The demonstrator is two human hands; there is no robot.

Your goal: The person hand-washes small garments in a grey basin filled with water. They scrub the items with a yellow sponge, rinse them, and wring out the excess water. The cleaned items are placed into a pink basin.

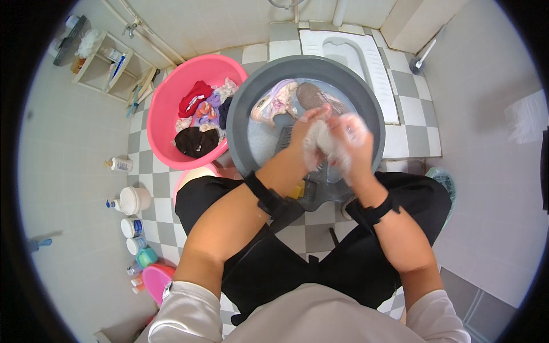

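A big grey plastic tub with soapy water stands before me. Above it, my left hand and my right hand are close together, both covered in suds and blurred. Between them they grip a small white, foamy cloth. Under my hands runs the tub's moulded ridged washboard, partly hidden. A pale floral garment and a brown-grey fabric item lie in the water beyond my hands. Near the tub's front edge is a yellow bar, probably soap, partly behind my left wrist.
At the left, a pink basin holds several garments. Behind the tub on the right is a white squat toilet, with a toilet brush beyond. Bottles and white buckets line the left wall. A green bin stands beside my right knee.
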